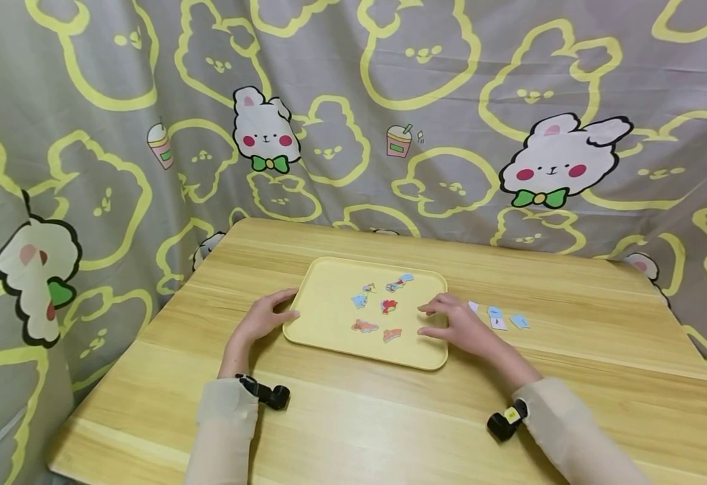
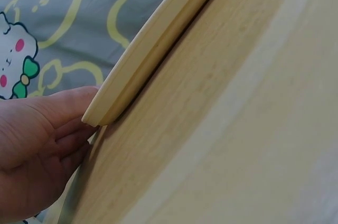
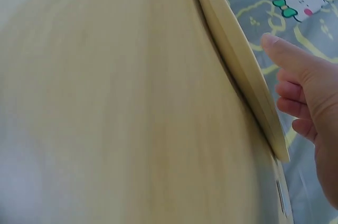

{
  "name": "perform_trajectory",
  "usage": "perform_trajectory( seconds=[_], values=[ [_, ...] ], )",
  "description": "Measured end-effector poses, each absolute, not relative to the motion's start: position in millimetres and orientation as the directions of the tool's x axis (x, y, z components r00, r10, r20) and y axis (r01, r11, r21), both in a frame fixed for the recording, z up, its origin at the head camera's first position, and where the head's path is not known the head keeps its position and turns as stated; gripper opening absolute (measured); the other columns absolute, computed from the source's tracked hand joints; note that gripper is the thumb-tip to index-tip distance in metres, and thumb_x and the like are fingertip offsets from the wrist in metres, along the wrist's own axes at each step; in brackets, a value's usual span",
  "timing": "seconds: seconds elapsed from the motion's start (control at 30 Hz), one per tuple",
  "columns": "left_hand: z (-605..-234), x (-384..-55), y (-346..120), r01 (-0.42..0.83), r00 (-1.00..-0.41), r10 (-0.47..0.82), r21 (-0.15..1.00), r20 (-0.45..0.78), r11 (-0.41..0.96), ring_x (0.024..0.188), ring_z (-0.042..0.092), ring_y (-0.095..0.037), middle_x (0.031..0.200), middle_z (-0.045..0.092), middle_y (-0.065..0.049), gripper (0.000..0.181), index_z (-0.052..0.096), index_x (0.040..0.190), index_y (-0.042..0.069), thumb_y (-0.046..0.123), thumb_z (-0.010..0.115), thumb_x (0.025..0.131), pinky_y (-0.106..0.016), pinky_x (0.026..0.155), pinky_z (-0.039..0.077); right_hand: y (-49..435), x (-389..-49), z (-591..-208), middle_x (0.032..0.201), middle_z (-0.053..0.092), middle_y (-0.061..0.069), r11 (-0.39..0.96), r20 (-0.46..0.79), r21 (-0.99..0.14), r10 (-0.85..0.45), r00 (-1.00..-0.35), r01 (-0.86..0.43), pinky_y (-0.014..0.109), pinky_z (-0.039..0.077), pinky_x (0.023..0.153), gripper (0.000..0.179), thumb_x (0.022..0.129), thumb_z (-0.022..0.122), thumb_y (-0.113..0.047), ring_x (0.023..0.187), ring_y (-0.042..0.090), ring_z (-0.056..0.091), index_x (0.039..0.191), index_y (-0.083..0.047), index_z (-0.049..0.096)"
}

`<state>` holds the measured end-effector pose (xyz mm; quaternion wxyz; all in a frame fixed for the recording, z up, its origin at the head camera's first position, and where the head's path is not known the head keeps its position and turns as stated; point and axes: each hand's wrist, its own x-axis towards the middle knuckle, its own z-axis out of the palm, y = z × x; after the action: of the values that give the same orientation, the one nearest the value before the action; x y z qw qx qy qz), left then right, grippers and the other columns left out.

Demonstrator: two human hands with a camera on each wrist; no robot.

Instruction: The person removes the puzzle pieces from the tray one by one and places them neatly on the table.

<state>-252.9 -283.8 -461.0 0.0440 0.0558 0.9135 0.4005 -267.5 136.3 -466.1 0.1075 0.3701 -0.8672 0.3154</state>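
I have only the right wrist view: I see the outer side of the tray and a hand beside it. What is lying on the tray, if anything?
Observer: The head view shows several small coloured pieces lying on the yellow tray.
Operator: Thank you. And where is the left hand placed?
Observer: It is at the tray's left edge, with its thumb over the rim.
Operator: Which piece is nearest to the thumb of the right hand?
Observer: An orange piece, in the part of the group nearest to the person.
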Motion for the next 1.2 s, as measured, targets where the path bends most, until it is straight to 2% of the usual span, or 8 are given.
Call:
perform_trajectory(
  seconds=[0.17,0.4,0.53,1.2],
  values=[
    [-462,-253,-285,0.070,-0.990,0.141,0.738,-0.033,0.671,0.145,0.035,-0.038,0.152,0.045,-0.017,0.057,0.048,0.146,0.010,0.023,0.067,0.093,-0.054,0.121,0.027,122,-266,-466,0.099,0.068,0.004,0.526,0.380,-0.474,-0.601,-0.703,-0.706,0.033,0.054,0.081,0.040,0.078,0.082,-0.027,0.092,0.015,0.060,0.110,-0.004,0.073],
    [-461,-253,-284,0.073,-0.988,0.151,0.750,-0.035,0.657,0.144,0.035,-0.038,0.151,0.045,-0.018,0.056,0.048,0.145,0.009,0.020,0.067,0.093,-0.054,0.121,0.029,108,-263,-466,0.096,0.065,0.000,0.505,0.327,-0.491,-0.648,-0.688,-0.710,0.025,0.049,0.074,0.038,0.080,0.081,-0.028,0.086,0.011,0.052,0.110,-0.006,0.073],
    [-461,-253,-284,0.073,-0.988,0.149,0.754,-0.033,0.653,0.144,0.036,-0.038,0.151,0.046,-0.018,0.056,0.048,0.145,0.008,0.019,0.067,0.093,-0.054,0.120,0.029,103,-263,-467,0.096,0.064,-0.002,0.497,0.311,-0.481,-0.674,-0.670,-0.722,0.024,0.048,0.074,0.035,0.082,0.079,-0.028,0.086,0.009,0.050,0.110,-0.007,0.073],
    [-461,-252,-284,0.072,-0.989,0.143,0.742,-0.032,0.666,0.144,0.035,-0.038,0.151,0.045,-0.018,0.057,0.048,0.145,0.008,0.020,0.067,0.093,-0.053,0.121,0.028,94,-264,-468,0.093,0.065,-0.002,0.449,0.307,-0.447,-0.735,-0.604,-0.774,0.024,0.053,0.077,0.022,0.087,0.074,-0.020,0.087,0.008,0.055,0.105,-0.007,0.076]
  ],
)
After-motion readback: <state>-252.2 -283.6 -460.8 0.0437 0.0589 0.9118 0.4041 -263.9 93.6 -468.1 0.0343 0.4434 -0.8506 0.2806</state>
